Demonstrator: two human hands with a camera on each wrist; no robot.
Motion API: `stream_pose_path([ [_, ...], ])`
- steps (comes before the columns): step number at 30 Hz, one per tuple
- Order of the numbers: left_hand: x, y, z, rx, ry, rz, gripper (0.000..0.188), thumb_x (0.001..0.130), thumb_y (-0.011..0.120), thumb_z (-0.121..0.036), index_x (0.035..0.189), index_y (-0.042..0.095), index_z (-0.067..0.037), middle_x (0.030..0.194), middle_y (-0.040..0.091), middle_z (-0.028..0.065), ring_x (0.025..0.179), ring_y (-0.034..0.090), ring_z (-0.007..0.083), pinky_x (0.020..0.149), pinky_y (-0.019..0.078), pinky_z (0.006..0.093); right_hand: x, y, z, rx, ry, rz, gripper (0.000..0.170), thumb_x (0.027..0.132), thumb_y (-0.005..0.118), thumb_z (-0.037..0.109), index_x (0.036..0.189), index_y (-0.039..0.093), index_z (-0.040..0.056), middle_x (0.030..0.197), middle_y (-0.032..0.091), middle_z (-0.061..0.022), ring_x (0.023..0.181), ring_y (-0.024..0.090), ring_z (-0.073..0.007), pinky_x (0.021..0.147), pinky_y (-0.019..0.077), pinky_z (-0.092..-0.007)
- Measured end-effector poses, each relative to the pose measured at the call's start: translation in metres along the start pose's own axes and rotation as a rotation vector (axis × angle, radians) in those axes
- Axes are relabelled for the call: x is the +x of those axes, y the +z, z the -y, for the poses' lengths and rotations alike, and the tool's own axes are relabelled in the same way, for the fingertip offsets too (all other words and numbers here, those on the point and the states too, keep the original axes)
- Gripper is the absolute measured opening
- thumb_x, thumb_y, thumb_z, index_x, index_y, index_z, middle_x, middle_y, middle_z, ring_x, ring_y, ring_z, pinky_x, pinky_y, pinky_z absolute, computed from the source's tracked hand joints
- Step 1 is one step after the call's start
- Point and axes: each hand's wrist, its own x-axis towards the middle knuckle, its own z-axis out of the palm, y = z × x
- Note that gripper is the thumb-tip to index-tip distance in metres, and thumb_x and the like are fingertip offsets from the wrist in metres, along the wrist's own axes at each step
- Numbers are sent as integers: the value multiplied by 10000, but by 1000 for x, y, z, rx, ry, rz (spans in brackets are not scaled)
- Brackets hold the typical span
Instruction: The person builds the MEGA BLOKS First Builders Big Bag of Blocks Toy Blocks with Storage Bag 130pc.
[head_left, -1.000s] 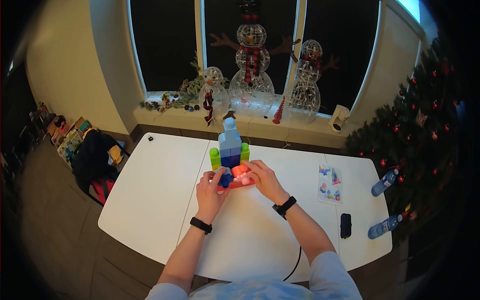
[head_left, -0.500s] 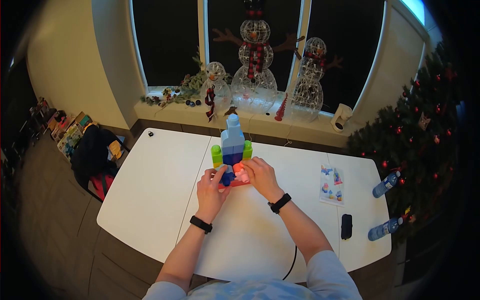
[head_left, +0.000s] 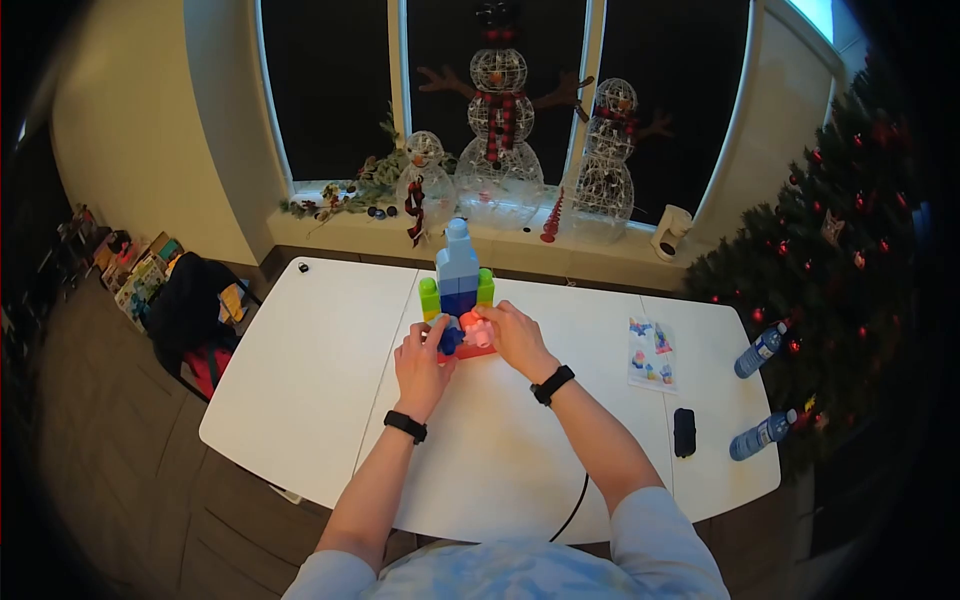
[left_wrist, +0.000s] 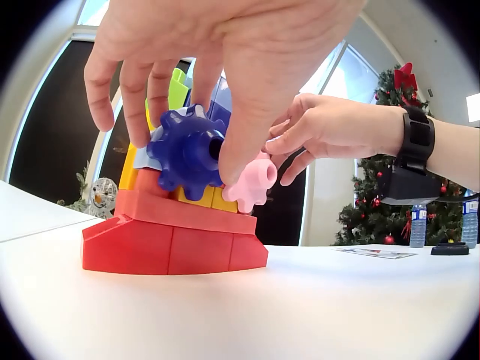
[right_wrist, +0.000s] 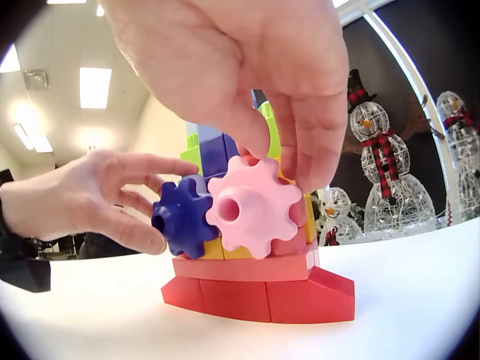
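Note:
A toy block build (head_left: 458,272) stands upright on the white table, with a light blue tower at the back and green blocks at both sides. Its base is made of red blocks (right_wrist: 236,298). On the front sit two toothed gears side by side, a dark blue gear (left_wrist: 187,154) and a pink gear (right_wrist: 259,206). My left hand (head_left: 424,365) holds the blue gear at its outer side, thumb in front and fingers behind. From above, my right hand (head_left: 520,338) grips the pink gear's piece, thumb at its top teeth and fingers along the far side.
To the right lie a picture leaflet (head_left: 652,358), a black case (head_left: 684,432) and two water bottles (head_left: 760,350). A black cable (head_left: 572,510) runs over the near table edge. Wire snowmen (head_left: 500,130) stand on the windowsill, and a decorated tree (head_left: 800,270) is at right.
The head view has shifted slightly. My right hand has moved a little around the pink gear, which now shows more fully; the left hand stays at the blue gear.

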Motion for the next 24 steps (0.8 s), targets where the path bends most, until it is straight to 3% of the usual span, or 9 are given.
stream_pose_path([
  [2, 0, -5, 0, 46, 6, 12, 812, 666, 903, -106, 1415, 600, -194, 1208, 580, 83, 1027, 638, 279, 848, 534, 417, -2, -8, -15, 8, -45, 132, 470, 895, 660, 53, 1357, 653, 142, 1112, 645, -120, 962, 687, -339, 826, 571, -464],
  [4, 2, -15, 6, -149, -49, 160, 945, 671, 928, -143, 1514, 505, -215, 1322, 526, 127, 1095, 631, 302, 913, 559, 419, -18, -19, -21, 87, -12, 74, 504, 903, 652, 56, 1399, 621, 147, 1148, 643, -130, 938, 691, -334, 846, 565, -452],
  [6, -8, -20, 23, -260, -88, 113, 1027, 671, 940, -164, 1561, 431, -220, 1376, 484, 154, 1121, 625, 314, 937, 564, 421, -35, -40, -29, 234, 104, 31, 569, 919, 662, 100, 1474, 548, 157, 1233, 648, -150, 907, 702, -296, 884, 552, -410],
  [8, -21, -24, 52, -383, -158, 66, 1217, 677, 963, -199, 1653, 237, -200, 1474, 392, 214, 1160, 613, 334, 962, 568, 421, -62, -54, -60, 214, 221, 32, 528, 914, 700, 161, 1430, 592, 143, 1215, 671, -147, 888, 710, -266, 858, 558, -396],
  [9, -29, -20, 75, -384, -210, 55, 1200, 692, 960, -224, 1645, 236, -126, 1488, 395, 225, 1166, 614, 318, 965, 565, 422, -76, -63, -79, 172, 272, 57, 465, 894, 734, 211, 1343, 662, 116, 1163, 700, -145, 863, 717, -259, 841, 565, -394],
  [12, -43, -41, 116, -427, -536, 255, 1045, 751, 925, -276, 1585, 338, -50, 1404, 510, 199, 1140, 626, 276, 943, 557, 398, -126, -91, -125, 83, 379, 89, 234, 874, 760, 213, 1045, 761, 53, 845, 744, -104, 800, 717, -244, 745, 563, -363],
  [15, -43, -66, 135, -472, -680, 356, 834, 809, 877, -314, 1485, 482, -28, 1261, 625, 143, 1067, 641, 222, 887, 550, 357, -170, -112, -147, 296, 653, 132, 296, 909, 748, 253, 783, 691, -9, 655, 682, -67, 580, 642, -150, 578, 492, -289],
  [20, -36, -86, 144, -564, -725, 535, 477, 934, 741, -361, 1286, 665, -49, 1065, 695, 33, 943, 624, 122, 826, 512, 281, -212, -127, -157, 311, 763, 212, 399, 955, 698, 283, 681, 636, 0, 596, 638, -47, 532, 594, -126, 545, 461, -285],
  [24, -34, -86, 146, -525, -717, 614, 445, 933, 743, -355, 1254, 685, -53, 1023, 693, 9, 913, 609, 112, 823, 508, 276, -219, -123, -166, 331, 803, 200, 453, 973, 664, 332, 656, 624, 10, 573, 623, -49, 521, 572, -138, 559, 454, -309],
])
